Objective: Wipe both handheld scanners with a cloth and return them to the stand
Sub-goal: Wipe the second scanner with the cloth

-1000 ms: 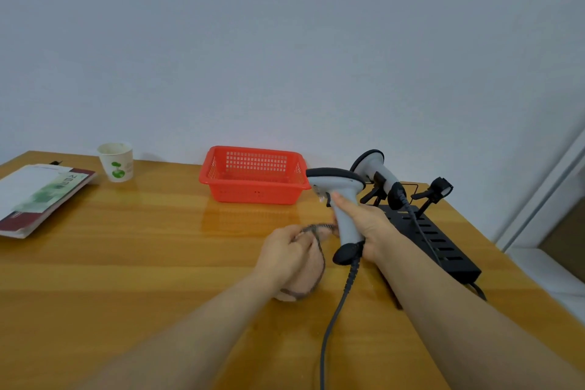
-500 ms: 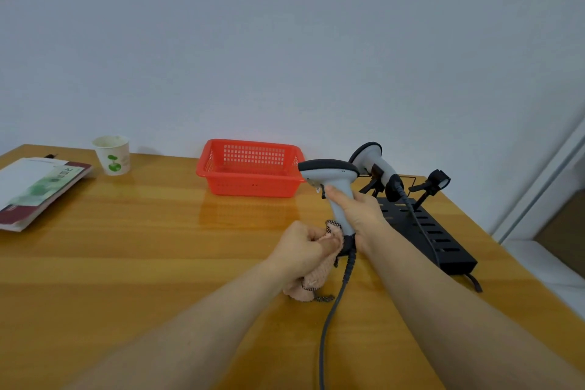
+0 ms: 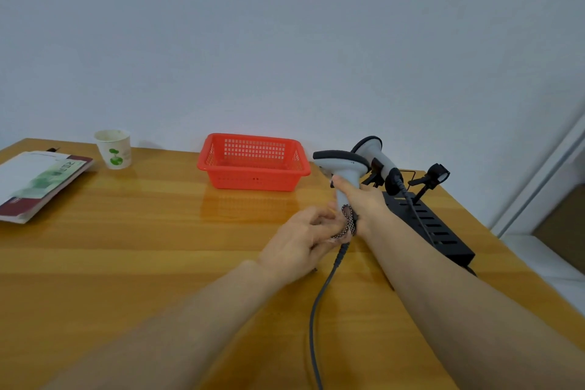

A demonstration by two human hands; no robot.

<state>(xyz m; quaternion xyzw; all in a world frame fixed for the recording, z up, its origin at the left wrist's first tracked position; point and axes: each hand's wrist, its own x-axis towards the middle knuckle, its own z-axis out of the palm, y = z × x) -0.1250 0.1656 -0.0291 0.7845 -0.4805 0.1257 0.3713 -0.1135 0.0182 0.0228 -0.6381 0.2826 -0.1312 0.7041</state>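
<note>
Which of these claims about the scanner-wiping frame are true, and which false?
1. The right hand grips a scanner by its handle. True.
2. The left hand holds nothing. False: it holds the cloth against the handle's lower end.
3. Both scanners are in hand. False: the second scanner sits on the black stand.
4. The paper cup stands upright, left of the red basket. True.

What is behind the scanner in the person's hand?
A second scanner resting on the black stand; the held scanner covers part of its head. How it sits there is hidden.
</note>
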